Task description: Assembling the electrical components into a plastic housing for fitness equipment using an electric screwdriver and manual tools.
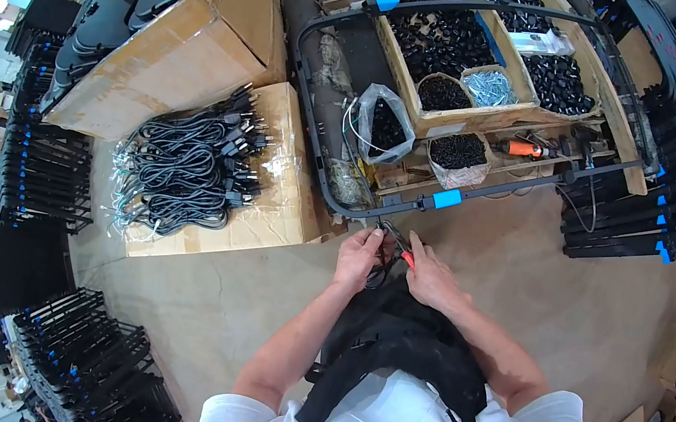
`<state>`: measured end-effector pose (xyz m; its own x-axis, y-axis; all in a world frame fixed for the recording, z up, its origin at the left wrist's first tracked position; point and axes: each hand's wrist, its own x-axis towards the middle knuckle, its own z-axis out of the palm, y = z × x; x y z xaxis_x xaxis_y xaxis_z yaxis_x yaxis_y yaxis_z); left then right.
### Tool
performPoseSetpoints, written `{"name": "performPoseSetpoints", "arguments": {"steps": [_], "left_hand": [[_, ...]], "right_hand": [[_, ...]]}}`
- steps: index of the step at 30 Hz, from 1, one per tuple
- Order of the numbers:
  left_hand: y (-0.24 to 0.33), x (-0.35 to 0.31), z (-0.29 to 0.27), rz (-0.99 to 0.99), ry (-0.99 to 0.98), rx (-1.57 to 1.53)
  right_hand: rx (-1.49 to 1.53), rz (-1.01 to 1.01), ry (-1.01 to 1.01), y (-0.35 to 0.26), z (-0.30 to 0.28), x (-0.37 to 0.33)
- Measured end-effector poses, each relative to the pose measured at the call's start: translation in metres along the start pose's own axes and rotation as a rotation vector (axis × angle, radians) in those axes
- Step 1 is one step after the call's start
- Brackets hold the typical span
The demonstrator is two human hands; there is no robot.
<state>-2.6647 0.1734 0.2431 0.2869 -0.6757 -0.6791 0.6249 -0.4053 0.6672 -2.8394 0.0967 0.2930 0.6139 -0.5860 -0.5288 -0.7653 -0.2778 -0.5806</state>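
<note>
In front of my body, close to the near bar of a black metal frame (374,214), both hands work side by side. My left hand (358,257) is closed, its thumb and fingers pinching a thin black cable (381,275) that loops down between the hands. My right hand (433,278) is wrapped round red-handled pliers (408,259). Their dark jaws point up and left toward the bar, close to my left fingertips. What exactly the jaws touch is too small to tell. The frame carries blue tape pieces (447,199) and rests over the bench.
A wooden tray (428,120) of black parts and silver screws (489,87) stands beyond. An orange-bodied tool (523,149) lies beside a bag of black screws (458,153). Bundled power cords (193,158) cover a carton (284,211) at left. Stacked black frames (650,212) stand right.
</note>
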Motion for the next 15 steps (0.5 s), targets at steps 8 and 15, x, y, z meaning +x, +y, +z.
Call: {"name": "performPoseSetpoints", "arguments": {"steps": [8,15], "left_hand": [[-0.005,-0.001,0.007,0.086,0.100,0.028],[-0.011,0.004,0.016,0.132,0.145,0.128]], "right_hand": [[-0.060,0.015,-0.178,-0.005,-0.020,0.009],[-0.097,-0.018,-0.195,-0.006,-0.024,0.007]]}}
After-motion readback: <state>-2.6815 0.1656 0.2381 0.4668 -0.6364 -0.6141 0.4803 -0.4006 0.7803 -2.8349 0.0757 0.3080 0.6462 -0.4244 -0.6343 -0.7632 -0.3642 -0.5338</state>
